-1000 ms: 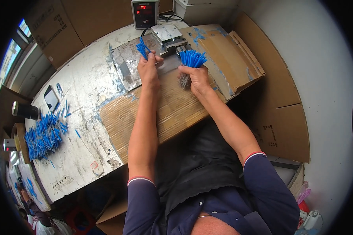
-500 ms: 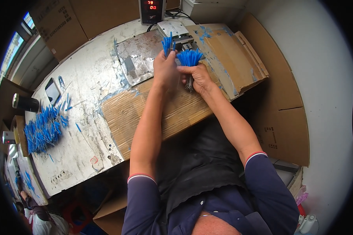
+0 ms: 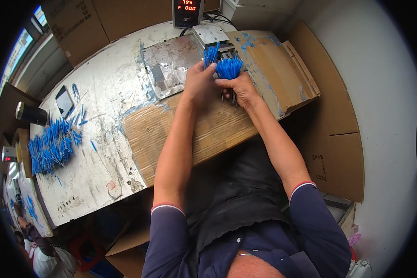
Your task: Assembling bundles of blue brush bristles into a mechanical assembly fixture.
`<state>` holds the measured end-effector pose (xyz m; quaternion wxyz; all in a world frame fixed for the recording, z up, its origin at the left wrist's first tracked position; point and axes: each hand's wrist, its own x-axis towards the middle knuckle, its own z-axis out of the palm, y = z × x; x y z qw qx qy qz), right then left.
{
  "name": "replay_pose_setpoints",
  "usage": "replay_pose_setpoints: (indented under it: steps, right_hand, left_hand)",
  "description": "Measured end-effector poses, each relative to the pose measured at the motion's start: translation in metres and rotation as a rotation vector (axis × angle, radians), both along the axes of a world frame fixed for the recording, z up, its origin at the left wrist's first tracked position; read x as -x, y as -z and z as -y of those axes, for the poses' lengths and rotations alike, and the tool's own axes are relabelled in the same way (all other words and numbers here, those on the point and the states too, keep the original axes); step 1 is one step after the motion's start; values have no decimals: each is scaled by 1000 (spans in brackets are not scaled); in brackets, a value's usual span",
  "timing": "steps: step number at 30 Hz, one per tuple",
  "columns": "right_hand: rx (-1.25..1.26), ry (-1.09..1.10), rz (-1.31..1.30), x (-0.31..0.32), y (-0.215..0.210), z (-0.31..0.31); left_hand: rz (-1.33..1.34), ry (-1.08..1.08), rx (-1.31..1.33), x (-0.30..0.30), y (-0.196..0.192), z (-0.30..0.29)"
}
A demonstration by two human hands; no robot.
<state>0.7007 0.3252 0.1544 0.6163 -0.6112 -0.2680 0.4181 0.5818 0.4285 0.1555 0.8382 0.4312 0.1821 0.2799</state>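
Observation:
My left hand (image 3: 199, 82) is closed round a small bunch of thin sticks with blue tips (image 3: 211, 53), which stand upright above its fingers. Beside it, my right hand (image 3: 243, 89) grips a thicker bundle of the same blue-tipped sticks (image 3: 229, 68). Thin metal-looking stems of that bundle poke out below the right hand. Both hands are close together over the far edge of a cardboard sheet (image 3: 185, 134), in front of a small metal device (image 3: 210, 35). Part of the device is hidden behind the bunches.
A big heap of blue-tipped sticks (image 3: 53, 147) lies at the table's left, near a phone (image 3: 64, 100) and a black cylinder (image 3: 31, 114). A display box with red digits (image 3: 187, 12) stands at the back. A taped cardboard piece (image 3: 268, 65) lies right; another person (image 3: 46, 259) works at lower left.
The left hand and its small bunch have shifted slightly right, closer to the thicker bundle. My view has tilted a little. The digits on the display differ.

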Motion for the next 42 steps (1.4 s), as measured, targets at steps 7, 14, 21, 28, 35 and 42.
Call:
replay_pose_setpoints:
  steps: [7,14,21,28,35,42]
  right_hand:
    - [-102,91,-156,3,9,0]
    - [-1,258,-102,-17,11,-14]
    - [91,327,50,-24,4,-35]
    - [140,380,95,-23,4,-44]
    - [160,401,133,-28,7,-49]
    - [165,399,95,-29,8,-49]
  left_hand:
    - [-66,-165,-216,-17,30,-10]
    - [-161,-615,-353,-20,41,-26]
    - [-289,-736,-487,-16,40,-24]
    - [-382,-704,-527,-13,32,-20]
    - [-383,-756,-562,-14,33,-19]
    - [-609,-939,-1139,-15,38,-16]
